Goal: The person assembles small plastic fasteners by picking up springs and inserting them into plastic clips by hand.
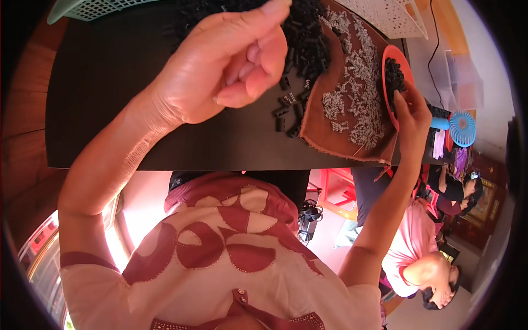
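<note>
My left hand [236, 63] is raised over the dark table [121, 110], its fingers curled in and its thumb stretched toward the top edge. Whatever it may hold at the thumb tip is hidden. At the near side of a red dish [407, 65], my right hand [413, 115] has its thumb and fingertips together against small black parts [394, 76]. Which piece is between them, if any, I cannot make out. Beside the dish, many small metal springs [357, 82] lie spread on a brown cloth [319, 118]. Short black tubes [308, 49] form a heap left of the cloth.
A pale green basket [88, 10] stands at the far left, a cream perforated basket [388, 19] at the far right. Beyond the dish are a blue handheld fan [462, 128] and a dark cable [437, 60]. Another person in pink [415, 236] sits on the right.
</note>
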A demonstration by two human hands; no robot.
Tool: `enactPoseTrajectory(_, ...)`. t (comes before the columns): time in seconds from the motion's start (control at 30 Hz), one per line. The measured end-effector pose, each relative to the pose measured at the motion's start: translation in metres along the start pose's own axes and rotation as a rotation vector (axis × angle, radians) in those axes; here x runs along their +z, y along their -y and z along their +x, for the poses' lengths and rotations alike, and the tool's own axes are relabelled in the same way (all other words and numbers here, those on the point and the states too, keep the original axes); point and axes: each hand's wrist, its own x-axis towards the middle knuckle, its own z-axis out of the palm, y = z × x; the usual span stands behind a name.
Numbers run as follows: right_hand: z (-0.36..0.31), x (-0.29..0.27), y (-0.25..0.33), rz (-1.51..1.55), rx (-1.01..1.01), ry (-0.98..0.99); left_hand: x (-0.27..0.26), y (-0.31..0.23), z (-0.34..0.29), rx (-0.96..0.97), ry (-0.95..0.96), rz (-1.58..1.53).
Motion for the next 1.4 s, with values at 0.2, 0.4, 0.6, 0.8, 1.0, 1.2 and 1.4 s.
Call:
enactPoseTrajectory(0.2, -0.009, 0.023, 0.023, 0.113, -0.078, 0.085, -0.02, 0.008, -0.01, -0.078, -0.018, -0.297)
enactPoseTrajectory(0.4, -0.023, 0.07, 0.081, 0.02, -0.49, 0.418, -0.021, 0.0, -0.003, -0.014, -0.03, -0.237)
enactPoseTrajectory(0.6, -0.029, 0.095, 0.098, -0.054, -0.609, 0.453, -0.028, 0.002, 0.001, 0.072, 0.003, -0.173)
enactPoseTrajectory(0.8, -0.031, 0.111, 0.111, -0.351, -0.564, 0.481, -0.024, -0.001, 0.0, 0.031, -0.036, -0.247)
enactPoseTrajectory(1.0, -0.036, 0.11, 0.102, -0.036, -0.63, 0.429, -0.025, -0.004, 0.0, 0.034, -0.09, -0.186)
enactPoseTrajectory(1.2, -0.046, 0.106, 0.105, 0.192, -0.669, 0.251, -0.01, 0.002, -0.001, -0.029, -0.093, 0.117)
enactPoseTrajectory(1.4, -0.048, 0.102, 0.113, 0.262, -0.714, 0.176, 0.003, 0.006, -0.005, -0.021, -0.1, 0.544)
